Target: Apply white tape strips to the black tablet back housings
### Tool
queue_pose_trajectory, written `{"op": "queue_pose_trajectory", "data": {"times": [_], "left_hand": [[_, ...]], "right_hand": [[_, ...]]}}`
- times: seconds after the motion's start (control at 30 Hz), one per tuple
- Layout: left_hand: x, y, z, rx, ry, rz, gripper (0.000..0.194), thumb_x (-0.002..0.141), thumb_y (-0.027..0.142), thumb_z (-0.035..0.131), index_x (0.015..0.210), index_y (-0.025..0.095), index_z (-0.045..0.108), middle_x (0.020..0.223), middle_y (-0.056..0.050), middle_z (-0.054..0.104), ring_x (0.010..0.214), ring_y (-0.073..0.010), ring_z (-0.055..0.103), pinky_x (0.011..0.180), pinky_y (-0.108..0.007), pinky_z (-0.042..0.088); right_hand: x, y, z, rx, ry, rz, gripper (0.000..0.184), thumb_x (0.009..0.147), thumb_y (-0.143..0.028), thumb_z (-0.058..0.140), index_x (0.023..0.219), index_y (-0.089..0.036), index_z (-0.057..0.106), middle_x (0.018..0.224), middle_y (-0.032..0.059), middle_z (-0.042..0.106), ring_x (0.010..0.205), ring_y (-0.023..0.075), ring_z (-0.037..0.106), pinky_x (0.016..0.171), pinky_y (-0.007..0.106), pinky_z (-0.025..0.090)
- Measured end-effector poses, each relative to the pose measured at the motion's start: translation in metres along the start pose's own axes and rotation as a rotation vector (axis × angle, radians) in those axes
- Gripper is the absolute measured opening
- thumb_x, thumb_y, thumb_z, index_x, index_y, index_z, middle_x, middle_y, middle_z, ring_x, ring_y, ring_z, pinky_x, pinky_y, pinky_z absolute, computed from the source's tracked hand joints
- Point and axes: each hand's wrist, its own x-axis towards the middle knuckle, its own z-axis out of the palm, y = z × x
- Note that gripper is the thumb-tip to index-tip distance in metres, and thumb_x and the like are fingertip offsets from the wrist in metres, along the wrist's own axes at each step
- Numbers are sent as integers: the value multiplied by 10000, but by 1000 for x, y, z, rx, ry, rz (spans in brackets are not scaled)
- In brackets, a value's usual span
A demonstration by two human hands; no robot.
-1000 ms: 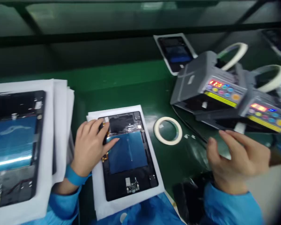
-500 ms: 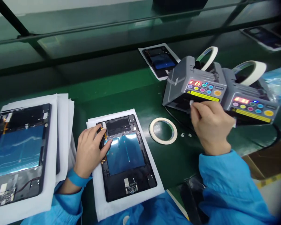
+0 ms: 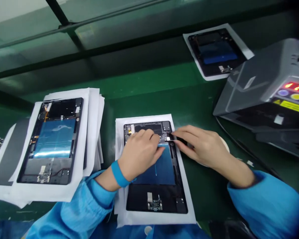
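Observation:
An opened tablet (image 3: 156, 196) lies on white sheets (image 3: 119, 212) in front of me, its insides facing up. My left hand (image 3: 142, 149) rests over its upper part with the fingers curled down; the fingertips are hidden and the thumb stands apart. At the tablet's upper right edge, my right hand (image 3: 201, 146) pinches a small whitish piece of tape between thumb and fingers, partly hidden. Most of a tape roll (image 3: 224, 144) is covered by that hand. A blue battery-like panel (image 3: 164, 169) fills the tablet's middle.
To the left, another opened tablet (image 3: 52, 139) sits on stacked white sheets (image 3: 96, 132). A tape dispenser (image 3: 259, 83) stands at right, a white tape end (image 3: 279, 119) showing at its front, its cable (image 3: 239, 146) running over the table. A further tablet (image 3: 214, 49) lies behind.
My right hand has come from the tape dispenser to the tablet's upper right edge. My left hand has shifted from the tablet's left edge further over it. The view has turned left.

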Motion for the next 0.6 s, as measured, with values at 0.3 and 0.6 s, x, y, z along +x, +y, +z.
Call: {"op": "queue_pose_trajectory", "data": {"times": [0.3, 0.6], "left_hand": [[26, 11, 23, -74, 6, -37, 186, 968, 279, 536, 853, 160, 619, 798, -51, 622, 779, -217, 640, 666, -340, 535], [26, 4, 26, -183, 11, -61, 234, 997, 204, 460, 868, 157, 649, 816, -38, 639, 745, -176, 617, 683, -311, 505]], "right_hand": [[-8, 8, 15, 77, -23, -6, 226, 949, -236, 558, 1138, -159, 656, 1033, 70, 717, 863, 165, 672, 764, 314, 531], [-4, 7, 11, -29, -34, -59, 248, 972, -276, 523, 1111, -146, 683, 1011, 77, 711, 793, 156, 631, 712, 310, 474]]}}
